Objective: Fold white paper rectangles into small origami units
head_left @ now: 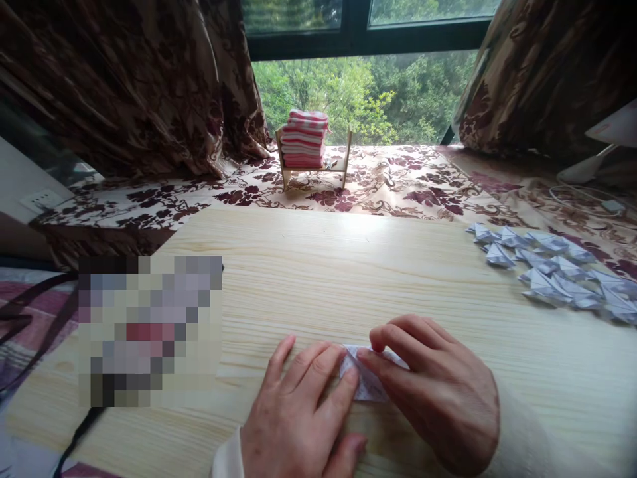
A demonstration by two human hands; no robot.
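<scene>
A small folded piece of white paper (367, 385) lies on the wooden tabletop, with faint marks on its surface. My left hand (303, 405) rests flat with its fingers spread, and its fingertips hold down the paper's left side. Thumb and index finger of my right hand (438, 385) come together on the upper part of the paper, with the other fingers curled. My right hand hides the paper's right end.
Several folded white paper pieces (562, 265) sit in rows at the table's (298, 272) far right. A blurred-out object (149, 332) with a black strap lies at left. Beyond, a small wooden rack (347, 159) holds folded pink-and-white cloths (304, 139); a white lamp (587, 166) stands far right.
</scene>
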